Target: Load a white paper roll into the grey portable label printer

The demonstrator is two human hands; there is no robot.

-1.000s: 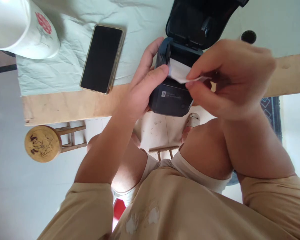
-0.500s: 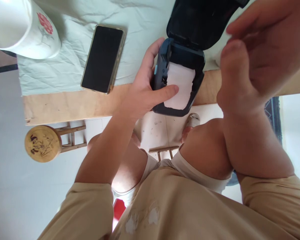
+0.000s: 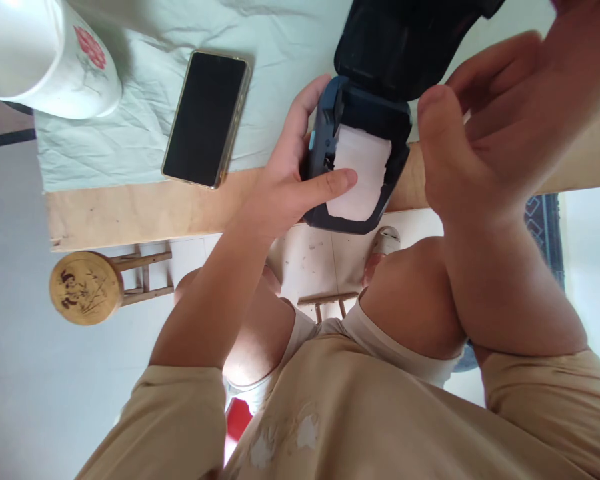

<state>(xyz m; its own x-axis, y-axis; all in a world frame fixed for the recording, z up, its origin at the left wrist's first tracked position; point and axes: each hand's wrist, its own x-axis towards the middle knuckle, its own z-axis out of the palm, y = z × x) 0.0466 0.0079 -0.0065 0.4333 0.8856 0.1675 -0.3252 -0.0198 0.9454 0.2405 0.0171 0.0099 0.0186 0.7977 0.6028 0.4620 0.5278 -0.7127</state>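
Observation:
My left hand [image 3: 300, 170] wraps round the left side of a small dark label printer [image 3: 320, 217], its thumb pressing on the white paper [image 3: 363, 153] inside. The printer's black lid [image 3: 390, 47] is swung up, away from me. My right hand [image 3: 500, 127] is beside the lid's right edge, with thumb and fingers apart and nothing visibly held. Whether its thumb touches the lid I cannot tell.
A phone [image 3: 205, 120] lies on the pale green cloth [image 3: 280, 40] left of the printer. A white cup [image 3: 90, 73] with a red flower stands at the far left. The wooden table edge [image 3: 130, 210] runs below; a round stool [image 3: 86, 288] is on the floor.
My right hand has moved left, closer to the lid and the printer's right side. My left hand, the printer and the paper have hardly moved.

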